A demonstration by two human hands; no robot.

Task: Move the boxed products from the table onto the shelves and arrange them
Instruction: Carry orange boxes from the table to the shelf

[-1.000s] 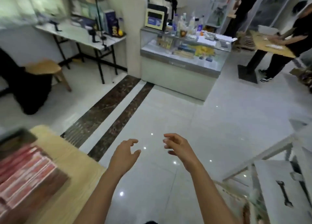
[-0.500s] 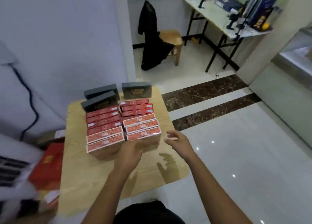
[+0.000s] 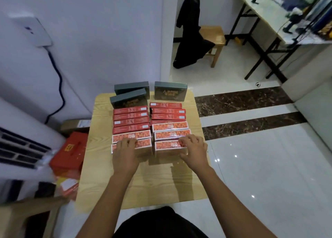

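Observation:
Two columns of red product boxes (image 3: pixel 131 120) stand on edge on a small wooden table (image 3: pixel 152 184), with three dark grey boxes (image 3: pixel 170 92) behind them. My left hand (image 3: pixel 125 148) curls its fingers over the top of the nearest left red box (image 3: pixel 144 144). My right hand (image 3: pixel 193 148) grips the right end of the nearest right red box (image 3: pixel 167 146), fingers on top and thumb at the front. No shelves are in view.
A white wall stands just behind the table. On the floor to the left lie a red gift box (image 3: pixel 70 149) and a white air-conditioner unit (image 3: pixel 18 148). A wooden chair (image 3: pixel 214 34) with a black coat (image 3: pixel 190 31) and a folding table (image 3: pixel 265 18) stand at the back right.
My view swung from the shop floor round to the table. Both hands came forward from mid-air and settled onto the two nearest red boxes.

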